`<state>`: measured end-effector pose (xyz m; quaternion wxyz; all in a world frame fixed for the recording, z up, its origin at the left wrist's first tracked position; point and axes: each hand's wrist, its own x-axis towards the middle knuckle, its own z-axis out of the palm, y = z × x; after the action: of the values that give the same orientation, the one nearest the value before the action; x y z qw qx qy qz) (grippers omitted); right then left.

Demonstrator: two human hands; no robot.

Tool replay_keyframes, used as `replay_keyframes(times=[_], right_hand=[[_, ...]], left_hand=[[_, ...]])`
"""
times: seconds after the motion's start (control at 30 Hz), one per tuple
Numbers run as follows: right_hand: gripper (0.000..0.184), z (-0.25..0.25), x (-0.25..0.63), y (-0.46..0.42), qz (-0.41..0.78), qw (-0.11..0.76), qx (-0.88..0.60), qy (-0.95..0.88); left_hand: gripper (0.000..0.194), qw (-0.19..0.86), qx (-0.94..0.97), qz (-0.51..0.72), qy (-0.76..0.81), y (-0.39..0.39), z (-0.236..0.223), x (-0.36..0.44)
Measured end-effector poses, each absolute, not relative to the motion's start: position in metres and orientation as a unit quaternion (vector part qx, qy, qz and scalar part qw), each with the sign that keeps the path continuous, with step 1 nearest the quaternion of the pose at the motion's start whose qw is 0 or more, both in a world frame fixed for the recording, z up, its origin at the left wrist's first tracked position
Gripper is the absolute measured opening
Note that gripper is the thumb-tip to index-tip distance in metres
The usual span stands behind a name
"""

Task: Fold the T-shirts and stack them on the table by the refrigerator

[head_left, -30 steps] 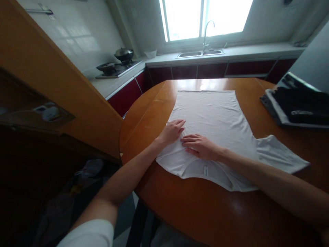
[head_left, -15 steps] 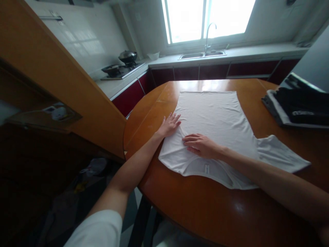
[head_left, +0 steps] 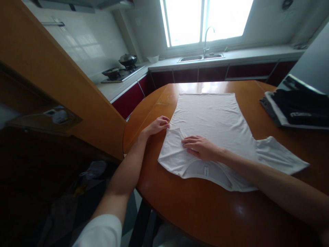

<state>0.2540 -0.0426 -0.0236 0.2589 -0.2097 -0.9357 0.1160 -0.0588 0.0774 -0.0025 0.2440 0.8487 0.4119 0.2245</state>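
Observation:
A white T-shirt (head_left: 213, 123) lies spread flat on a round orange-brown wooden table (head_left: 205, 212), collar toward me, one sleeve sticking out at the right. My left hand (head_left: 155, 126) is at the shirt's left edge, fingers curled and pinching the cloth there. My right hand (head_left: 199, 146) lies flat on the shirt near the collar, fingers stretched out and pointing left, pressing the cloth down beside a folded-in sleeve.
A stack of dark folded clothes (head_left: 298, 104) sits at the table's right edge. An orange cabinet side (head_left: 64, 89) stands at the left. Behind are a counter with a stove and pots (head_left: 120, 68), a sink with a tap (head_left: 203, 56), and a bright window.
My left hand slid left from lying flat on the shirt to its left edge and curled shut on the cloth. My right hand stayed in place.

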Motion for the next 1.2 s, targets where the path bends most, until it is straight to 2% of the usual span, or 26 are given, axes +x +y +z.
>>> replay_keyframes(times=[0.13, 0.37, 0.7, 0.93, 1.07, 1.2], right_hand=[[0.025, -0.025, 0.254, -0.042, 0.119, 0.264, -0.211, -0.934], [0.026, -0.025, 0.254, -0.042, 0.115, 0.262, -0.213, -0.934], [0.026, -0.026, 0.254, -0.042, 0.116, 0.265, -0.212, -0.934], [0.026, -0.025, 0.254, -0.041, 0.107, 0.254, -0.213, -0.937], [0.026, -0.025, 0.254, -0.041, 0.107, 0.261, -0.212, -0.936], [0.027, -0.025, 0.254, -0.042, 0.102, 0.252, -0.218, -0.937]], left_hand=[[0.039, 0.248, 0.865, 0.180, 0.398, 0.073, 0.004, -0.065], [0.039, 0.244, 0.865, 0.186, 0.397, 0.073, 0.002, -0.068], [0.024, 0.200, 0.859, 0.197, 0.427, 0.076, -0.004, -0.066], [0.019, 0.175, 0.856, 0.287, 0.392, 0.057, 0.011, -0.032], [0.020, 0.218, 0.880, 0.219, 0.361, 0.045, 0.007, -0.009], [0.016, 0.170, 0.882, 0.210, 0.385, 0.041, 0.002, 0.003]])
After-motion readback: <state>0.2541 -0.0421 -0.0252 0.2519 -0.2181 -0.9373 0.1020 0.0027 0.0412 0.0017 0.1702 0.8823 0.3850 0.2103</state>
